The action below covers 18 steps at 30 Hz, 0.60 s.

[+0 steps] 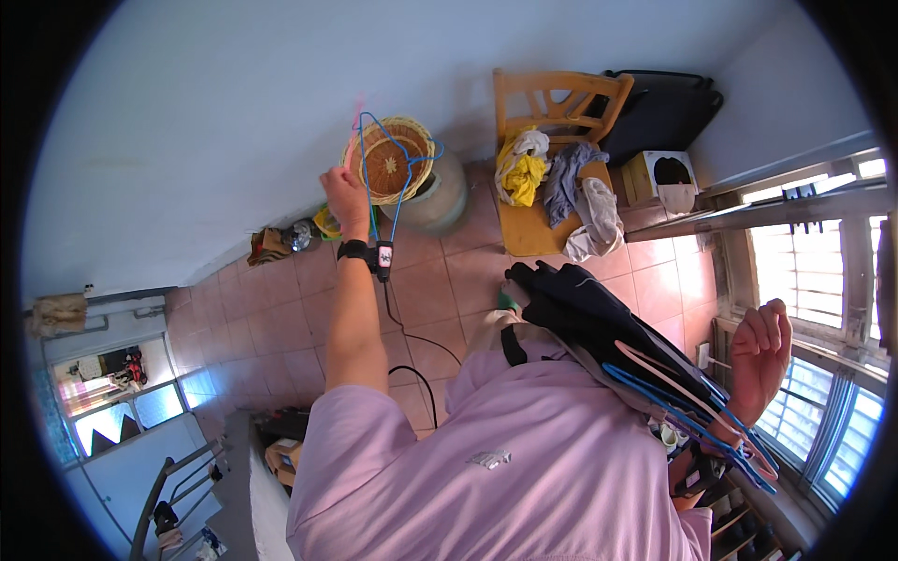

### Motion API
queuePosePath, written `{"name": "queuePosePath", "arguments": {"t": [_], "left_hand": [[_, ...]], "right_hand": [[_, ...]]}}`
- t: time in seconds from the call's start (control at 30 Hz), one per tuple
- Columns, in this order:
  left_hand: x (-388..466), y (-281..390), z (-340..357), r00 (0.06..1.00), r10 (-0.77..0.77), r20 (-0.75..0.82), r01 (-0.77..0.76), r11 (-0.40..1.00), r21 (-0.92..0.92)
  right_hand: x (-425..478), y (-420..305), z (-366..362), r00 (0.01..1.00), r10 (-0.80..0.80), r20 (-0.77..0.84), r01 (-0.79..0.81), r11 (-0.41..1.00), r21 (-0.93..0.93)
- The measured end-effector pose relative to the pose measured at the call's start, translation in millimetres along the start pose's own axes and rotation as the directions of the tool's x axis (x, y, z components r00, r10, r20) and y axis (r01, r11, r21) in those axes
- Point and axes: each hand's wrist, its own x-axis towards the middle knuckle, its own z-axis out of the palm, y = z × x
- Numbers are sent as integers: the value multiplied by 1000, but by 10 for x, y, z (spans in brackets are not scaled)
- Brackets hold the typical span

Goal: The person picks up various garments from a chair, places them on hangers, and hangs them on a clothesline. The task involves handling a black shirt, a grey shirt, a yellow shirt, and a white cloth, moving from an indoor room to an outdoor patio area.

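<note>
My left hand (347, 200) is raised near the wall, its fingers closed around thin clothes hangers. One is a blue hanger (405, 151), seen in front of a wicker basket (391, 165); a pink hanger (354, 140) beside it is partly blurred. Neither has a garment on it. My right hand (761, 343) is held up at the window side, fingers curled, with nothing visible in them. Over my right wrist hang several blue and pink hangers (751, 445). Dark clothes (603, 305) on these hangers lie along my right side.
The basket rests on a large pottery jar (442, 200). Yellow, grey and white cloths (572, 179) lie on a wooden chair (547, 238). A cardboard box (659, 175) stands beyond it. Windows (800, 273) line the right; stair railings (165, 484) are at lower left. A cable (421, 340) runs from my left wrist.
</note>
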Motion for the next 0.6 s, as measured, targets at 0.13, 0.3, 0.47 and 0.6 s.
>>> {"name": "queuePosePath", "arguments": {"t": [0.13,0.3,0.47,0.6], "left_hand": [[176,109,-416,991,-21,-135,10,997,-78],[158,339,-682,986,-12,-166,-3,996,-94],[-104,1342,-975,997,68,-29,-74,920,-385],[-627,2598,-1252,901,286,325,28,711,-702]], "right_hand": [[-57,-102,-70,1000,-8,-17,8,1000,-2],[-54,-140,-109,999,34,-19,-34,999,37],[-87,-187,-189,989,50,-140,-55,998,-32],[-155,-221,-325,983,131,-126,-145,983,-110]]}}
